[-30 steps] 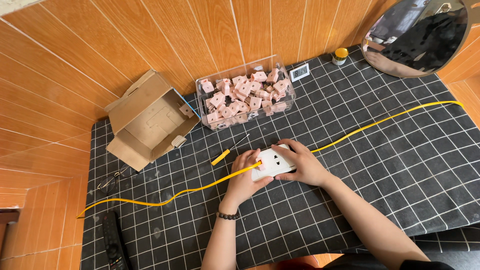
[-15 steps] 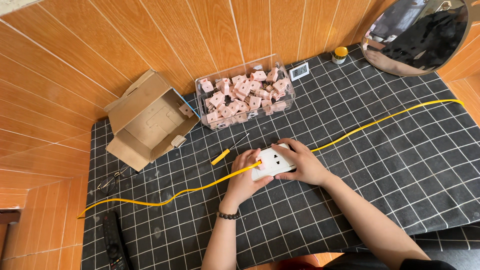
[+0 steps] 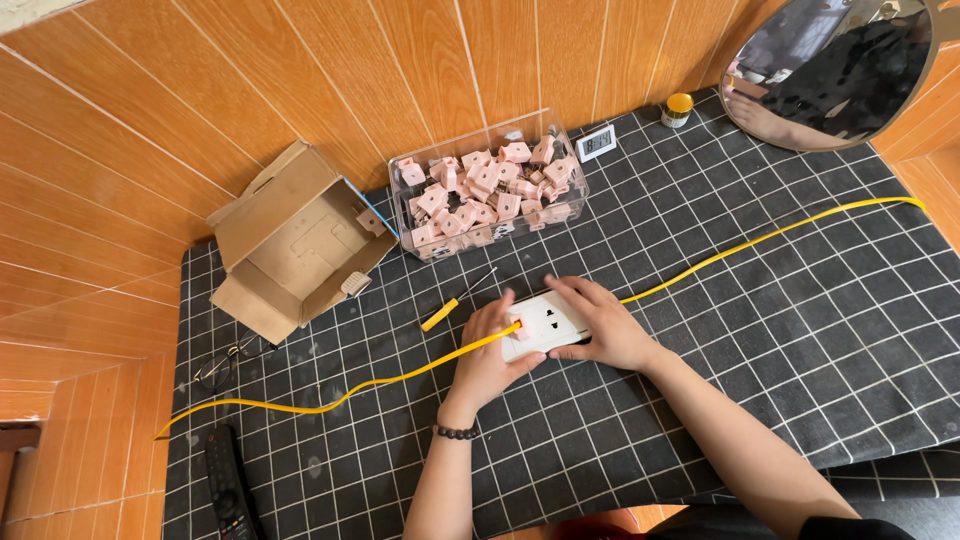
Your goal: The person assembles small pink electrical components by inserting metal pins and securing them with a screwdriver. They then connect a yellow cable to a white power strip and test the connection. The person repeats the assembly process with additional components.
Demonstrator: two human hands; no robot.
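Observation:
A white wall socket plate (image 3: 549,322) lies on the black gridded mat (image 3: 760,330), near its middle. My left hand (image 3: 487,352) grips the plate's left end, with a small pink part at my fingertips. My right hand (image 3: 598,322) holds the plate's right side, fingers over its top edge. A long yellow strip (image 3: 760,241) runs across the mat from lower left to upper right and passes under the plate and my hands.
A clear bin (image 3: 489,187) of several pink socket parts stands behind. An open cardboard box (image 3: 292,240) is at the left. A yellow-handled screwdriver (image 3: 453,303), glasses (image 3: 226,363), a remote (image 3: 226,485), a small white clock (image 3: 596,143), a yellow-capped jar (image 3: 679,108) and a round mirror (image 3: 835,65) lie around.

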